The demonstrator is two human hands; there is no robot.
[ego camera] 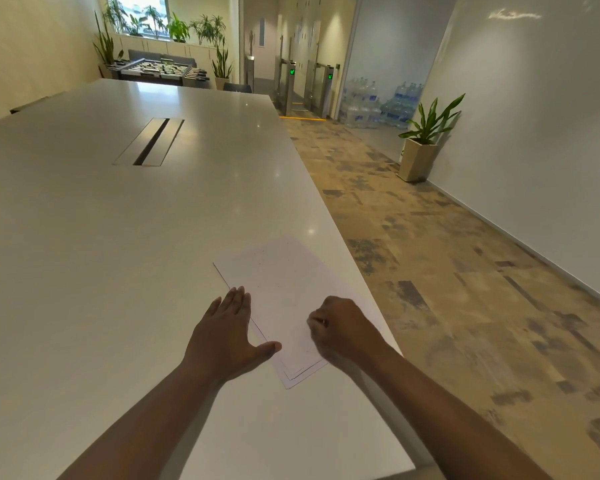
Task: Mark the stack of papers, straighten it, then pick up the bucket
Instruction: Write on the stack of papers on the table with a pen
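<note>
White table [118, 237]; left hand [227, 336] flat, spread, on papers [284, 282]; right hand [340, 329] fisted atop.

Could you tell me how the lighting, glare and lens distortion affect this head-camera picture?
Head view: the wide lens bows the white table edges and the walls; ceiling lights leave small glare spots on the tabletop; the window at the far end is blown out; the stack of papers is pale and low in contrast; the floor at the right edge looks smeared; both hands cast soft shadows.
</note>
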